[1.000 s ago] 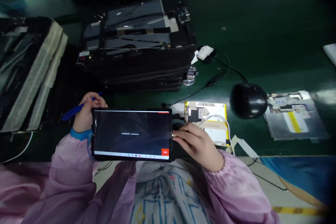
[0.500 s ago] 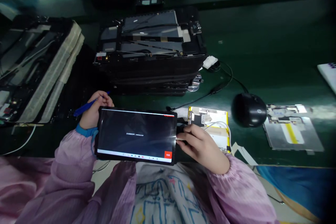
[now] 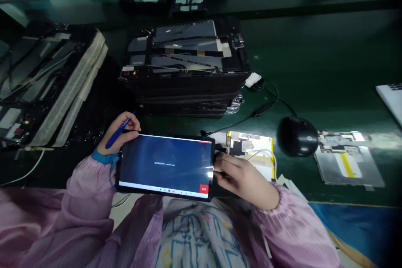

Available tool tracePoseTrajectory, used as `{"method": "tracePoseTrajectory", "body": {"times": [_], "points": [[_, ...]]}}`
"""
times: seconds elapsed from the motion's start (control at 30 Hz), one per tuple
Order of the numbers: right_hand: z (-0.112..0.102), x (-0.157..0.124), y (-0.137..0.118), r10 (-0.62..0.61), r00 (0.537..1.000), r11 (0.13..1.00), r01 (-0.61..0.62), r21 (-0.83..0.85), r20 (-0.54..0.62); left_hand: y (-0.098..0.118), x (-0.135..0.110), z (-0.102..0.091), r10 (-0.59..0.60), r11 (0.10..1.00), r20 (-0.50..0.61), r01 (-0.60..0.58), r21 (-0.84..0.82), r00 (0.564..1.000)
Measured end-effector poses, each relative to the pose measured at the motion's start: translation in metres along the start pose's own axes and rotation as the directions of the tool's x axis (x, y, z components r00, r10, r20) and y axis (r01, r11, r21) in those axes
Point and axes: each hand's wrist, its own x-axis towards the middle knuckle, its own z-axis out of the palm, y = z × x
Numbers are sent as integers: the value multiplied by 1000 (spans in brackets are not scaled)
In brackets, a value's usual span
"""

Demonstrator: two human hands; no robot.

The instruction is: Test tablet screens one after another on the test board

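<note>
A tablet point(image 3: 166, 176) with a lit screen and a red button in its lower right corner is held low in front of my body. My left hand point(image 3: 117, 134) is closed around a blue pen point(image 3: 117, 133), its thumb against the tablet's upper left corner. At the tablet's right edge, the fingers of my right hand point(image 3: 238, 176) are pinched together. What they hold there is too small to make out. Just beyond that hand lies an opened board with a yellow-edged battery point(image 3: 249, 142), and a white cable point(image 3: 270, 154) loops over it.
A tall stack of opened black devices point(image 3: 185, 67) stands behind the tablet. Another stack with taped edges point(image 3: 72, 92) is at the left. To the right are a black mouse point(image 3: 298, 136), a metal plate with a circuit board point(image 3: 348, 163) and a thin black cable point(image 3: 232, 124).
The tablet has shifted slightly right and down and its screen looks bluer. My left thumb has come onto its corner, and the pen is tilted more steeply. The whole view has shifted slightly.
</note>
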Motion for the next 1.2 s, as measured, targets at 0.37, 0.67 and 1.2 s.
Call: {"method": "tracePoseTrajectory", "body": {"times": [0.37,0.67,1.2], "points": [[6,-11,7,-149,989,970,145,-197,-4,-6,3,-5,-35,988,42,28,154,999],[7,-9,13,-287,956,946,273,-173,-66,2,4,-1,-1,985,53,-9,172,999],[-15,-11,24,-102,961,993,114,32,-256,1,6,0,50,993,73,-57,107,996]]}}
